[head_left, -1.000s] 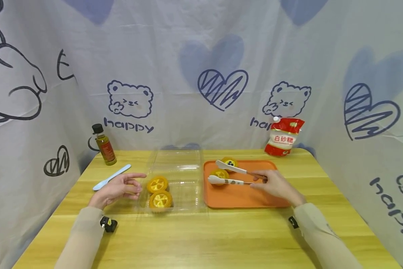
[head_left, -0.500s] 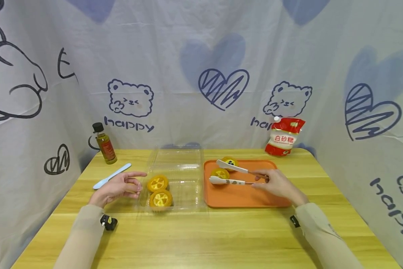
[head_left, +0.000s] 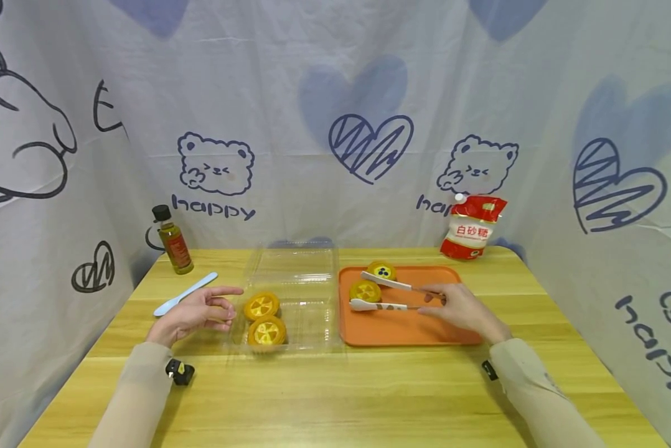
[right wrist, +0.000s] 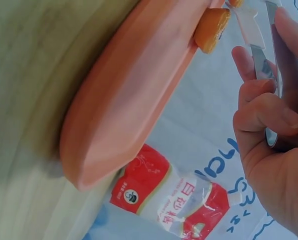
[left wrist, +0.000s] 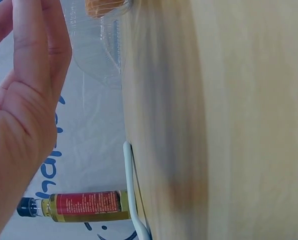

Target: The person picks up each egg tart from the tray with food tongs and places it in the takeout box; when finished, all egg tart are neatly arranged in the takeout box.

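My right hand (head_left: 463, 306) grips a pair of tongs (head_left: 390, 281) by its metal handle, over the orange tray (head_left: 419, 333). The white tips of the tongs stand apart, one on each side of an egg tart (head_left: 365, 291) with a yellow topping. Behind it on the tray is another tart (head_left: 381, 270) with dark berries on top. My left hand (head_left: 200, 313) holds nothing and hovers left of a clear plastic box (head_left: 313, 317), its index finger pointing toward the box. Inside the box, at its left side, sit two tarts (head_left: 267, 331), one behind the other.
A pale blue plastic knife (head_left: 185, 294) lies left of the box, behind my left hand. An oil bottle (head_left: 176, 244) stands at the back left, and a red and white sugar bag (head_left: 472, 229) at the back right. The box's clear lid (head_left: 295, 264) is raised behind it.
The tong tips have shifted slightly: the near one has come down and forward, so the tart between them shows more fully. My left hand has stayed in place.
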{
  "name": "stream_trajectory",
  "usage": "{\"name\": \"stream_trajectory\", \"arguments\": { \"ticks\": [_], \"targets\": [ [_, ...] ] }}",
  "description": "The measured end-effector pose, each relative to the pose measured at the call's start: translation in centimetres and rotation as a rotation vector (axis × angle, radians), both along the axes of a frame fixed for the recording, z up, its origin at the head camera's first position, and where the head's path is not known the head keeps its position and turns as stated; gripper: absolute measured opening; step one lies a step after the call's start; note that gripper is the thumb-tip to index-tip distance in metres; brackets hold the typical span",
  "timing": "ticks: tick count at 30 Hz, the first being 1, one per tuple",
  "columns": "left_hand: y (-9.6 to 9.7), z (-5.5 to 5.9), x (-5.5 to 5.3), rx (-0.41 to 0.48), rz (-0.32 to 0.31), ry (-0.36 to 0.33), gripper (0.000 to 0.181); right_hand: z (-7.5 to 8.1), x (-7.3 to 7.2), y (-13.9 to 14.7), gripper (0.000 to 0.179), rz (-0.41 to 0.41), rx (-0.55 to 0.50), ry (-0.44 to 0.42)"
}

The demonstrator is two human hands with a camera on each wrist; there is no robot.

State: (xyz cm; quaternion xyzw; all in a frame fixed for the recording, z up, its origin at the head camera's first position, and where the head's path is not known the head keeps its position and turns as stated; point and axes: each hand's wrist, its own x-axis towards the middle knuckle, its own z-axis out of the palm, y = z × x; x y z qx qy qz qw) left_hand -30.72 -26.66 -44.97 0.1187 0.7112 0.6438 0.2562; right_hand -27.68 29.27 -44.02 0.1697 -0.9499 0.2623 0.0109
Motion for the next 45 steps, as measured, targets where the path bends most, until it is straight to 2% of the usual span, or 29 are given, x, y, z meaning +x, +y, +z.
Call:
{"name": "stream_trajectory", "arguments": {
  "ticks": [17,25,38,45],
  "targets": [
    [0.0,-0.1,0.1,-0.015,0.013,0.007,0.073,-0.7,-0.1,0.0,0.044,0.047,-0.045,0.015],
    [0.0,0.0,0.1,-0.016,0.011,0.004,0.073,-0.6,0.3,-0.1,0.038,0.025,-0.053,0.049],
    [0.1,0.1,0.2,-0.021,0.009,0.01,0.071,0.1,0.9,-0.4,0.043,-0.034,-0.113,0.058],
    [0.0,0.1,0.1,-0.018,0.011,0.009,0.071,1.2,1.3,-1.8,0.039,-0.013,-0.107,0.099]
  ]
}}
